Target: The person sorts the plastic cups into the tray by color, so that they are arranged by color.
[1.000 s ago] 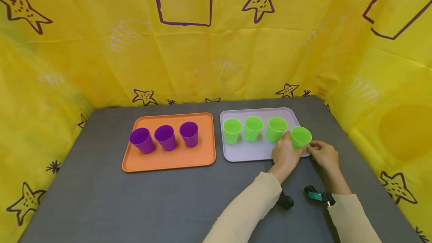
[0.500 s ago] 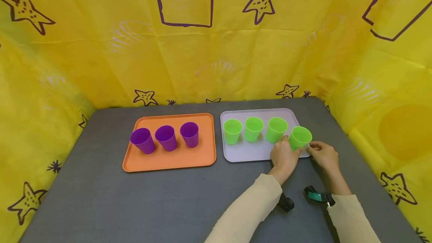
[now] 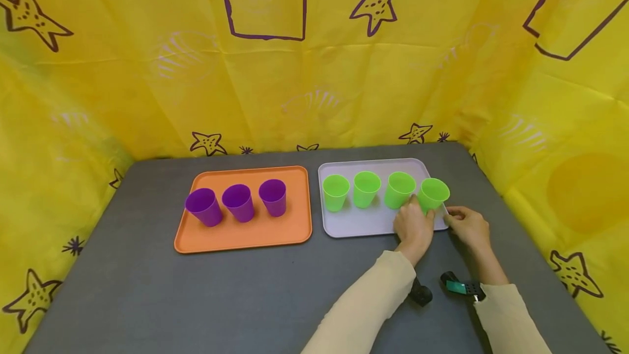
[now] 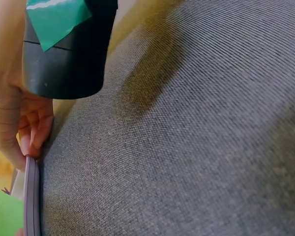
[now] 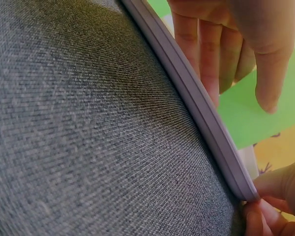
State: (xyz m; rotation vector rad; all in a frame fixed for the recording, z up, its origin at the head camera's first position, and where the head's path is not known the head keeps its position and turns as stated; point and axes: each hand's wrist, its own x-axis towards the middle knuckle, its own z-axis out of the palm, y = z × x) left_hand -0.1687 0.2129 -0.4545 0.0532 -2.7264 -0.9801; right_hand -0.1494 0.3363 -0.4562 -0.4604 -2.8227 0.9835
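Observation:
My left hand (image 3: pixel 414 228) grips the lower part of the rightmost green cup (image 3: pixel 433 194), at the right side of the pale lilac tray (image 3: pixel 358 227). In the right wrist view its thumb lies along the green cup (image 5: pixel 258 118). Whether the cup's base touches the tray is hidden. My right hand (image 3: pixel 470 227) pinches the tray's near right corner, as the right wrist view also shows at the tray rim (image 5: pixel 206 113). Three more green cups, a left one (image 3: pixel 336 194), a middle one (image 3: pixel 366 191) and a right one (image 3: pixel 399 192), stand upright in a row on that tray.
To the left lies an orange tray (image 3: pixel 290 228) bearing three upright purple cups (image 3: pixel 273 199). Both trays rest on a dark grey table (image 3: pixel 196 294). Yellow patterned cloth (image 3: pixel 275 97) walls in the back and sides. Black wrist mounts (image 3: pixel 459 287) hang near both forearms.
The rightmost green cup has shifted slightly away from me in my left hand's grip. My right hand stays at the tray corner. The other cups keep their places.

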